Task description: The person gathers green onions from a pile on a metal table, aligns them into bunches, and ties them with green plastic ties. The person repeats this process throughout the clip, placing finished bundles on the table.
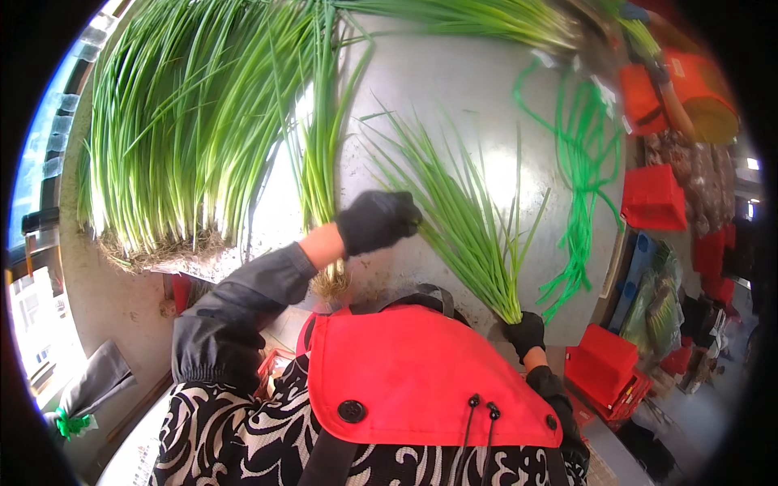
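The person stands at a grey metal table (454,89), working a small bunch of green onions (462,219) that fans out across its middle, root end toward the body. To do this well, I'd judge the right hand (525,332) should keep the root end pinched tight so the stalks stay gathered, while the left hand (377,220) strokes along the leaves lightly, without bending or snapping them. Both hands wear black gloves. The right hand's fingers are clenched round the base of the bunch. The left hand's fingers are curled loosely, resting on the bunch's leaves at their left edge; whether they actually grip any stalks I cannot tell. A large pile of green onions (178,138) lies to the left, and green ties (579,178) to the right.
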Demonstrator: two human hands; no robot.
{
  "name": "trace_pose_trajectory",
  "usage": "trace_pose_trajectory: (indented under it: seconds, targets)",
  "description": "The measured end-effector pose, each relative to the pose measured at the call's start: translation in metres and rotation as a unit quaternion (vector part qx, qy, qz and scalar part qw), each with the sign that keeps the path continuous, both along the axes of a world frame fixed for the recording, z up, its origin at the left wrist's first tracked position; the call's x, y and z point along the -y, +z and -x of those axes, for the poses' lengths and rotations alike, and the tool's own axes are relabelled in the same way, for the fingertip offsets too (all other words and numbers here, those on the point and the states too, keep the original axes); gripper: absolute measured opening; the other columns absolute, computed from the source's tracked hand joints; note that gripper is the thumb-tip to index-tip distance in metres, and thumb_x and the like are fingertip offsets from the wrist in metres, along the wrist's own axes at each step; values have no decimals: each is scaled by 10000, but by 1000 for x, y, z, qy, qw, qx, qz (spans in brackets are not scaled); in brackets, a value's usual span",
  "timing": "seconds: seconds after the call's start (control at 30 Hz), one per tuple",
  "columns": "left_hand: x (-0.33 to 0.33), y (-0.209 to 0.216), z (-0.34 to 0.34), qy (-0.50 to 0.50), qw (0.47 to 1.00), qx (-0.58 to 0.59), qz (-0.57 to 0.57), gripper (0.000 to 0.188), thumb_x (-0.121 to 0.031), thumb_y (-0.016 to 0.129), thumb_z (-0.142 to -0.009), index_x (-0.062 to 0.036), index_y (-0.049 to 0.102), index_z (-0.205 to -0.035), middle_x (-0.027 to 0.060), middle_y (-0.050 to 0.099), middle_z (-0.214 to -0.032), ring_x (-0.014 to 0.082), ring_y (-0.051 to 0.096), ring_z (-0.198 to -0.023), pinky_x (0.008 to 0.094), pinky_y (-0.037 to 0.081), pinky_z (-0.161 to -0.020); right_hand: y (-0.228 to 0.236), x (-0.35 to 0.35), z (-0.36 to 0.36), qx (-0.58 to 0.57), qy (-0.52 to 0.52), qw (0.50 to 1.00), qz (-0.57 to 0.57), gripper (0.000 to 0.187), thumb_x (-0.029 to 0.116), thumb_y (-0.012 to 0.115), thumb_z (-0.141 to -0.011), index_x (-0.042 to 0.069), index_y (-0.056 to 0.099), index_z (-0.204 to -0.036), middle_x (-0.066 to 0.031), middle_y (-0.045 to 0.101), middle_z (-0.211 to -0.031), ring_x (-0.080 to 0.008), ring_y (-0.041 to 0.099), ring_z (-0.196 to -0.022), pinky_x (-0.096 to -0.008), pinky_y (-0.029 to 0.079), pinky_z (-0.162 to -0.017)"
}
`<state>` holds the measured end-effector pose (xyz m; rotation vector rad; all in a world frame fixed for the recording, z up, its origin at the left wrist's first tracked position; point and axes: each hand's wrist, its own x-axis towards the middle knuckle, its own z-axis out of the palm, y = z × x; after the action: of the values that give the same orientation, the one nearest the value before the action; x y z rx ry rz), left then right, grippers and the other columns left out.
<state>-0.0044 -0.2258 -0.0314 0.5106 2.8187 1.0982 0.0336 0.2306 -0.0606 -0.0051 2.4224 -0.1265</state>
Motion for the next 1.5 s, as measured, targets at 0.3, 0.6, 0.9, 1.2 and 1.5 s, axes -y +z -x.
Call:
trace_pose_trajectory:
  seconds: [0.3,0.6,0.9,1.2,1.5]
  targets:
    - [-59,-55,-7,-54,993,-53,95,179,-69,580,-760,-83,629,-932,140,566,-963,302,618,-791,437,494,-638,13,-4,17,151,-15,986,72,182,196,707,-694,17,676,-710,-144,660,-652,-266,641,-557,-379,500,-542]
    - [-39,3,-23,57,993,-98,16,231,-54,603,-799,-98,663,-1017,93,607,-954,297,620,-801,392,505,-672,74,52,25,272,-245,837,408,196,138,682,-832,-27,635,-927,-93,618,-638,-157,580,-491,-287,454,-462]
    - [-93,9,-45,-20,978,-205,-27,245,-202,653,-805,-65,621,-1006,171,626,-1035,317,613,-768,423,484,-661,83,92,15,307,-235,802,456,227,223,664,-893,11,653,-974,-45,624,-685,-120,578,-550,-275,459,-501]
    - [-86,28,-33,-19,975,-211,67,181,-248,662,-724,-143,637,-870,60,606,-808,265,611,-704,409,468,-598,94,113,23,363,-321,701,523,257,241,626,-934,-7,620,-1004,-53,596,-662,-134,556,-535,-264,434,-495]
    - [-97,2,-39,-117,989,47,-81,273,-228,604,-833,-48,594,-1038,172,636,-923,386,600,-871,474,476,-724,101,138,28,358,-327,727,486,231,211,687,-880,17,627,-990,-83,631,-709,-151,580,-550,-270,458,-496]
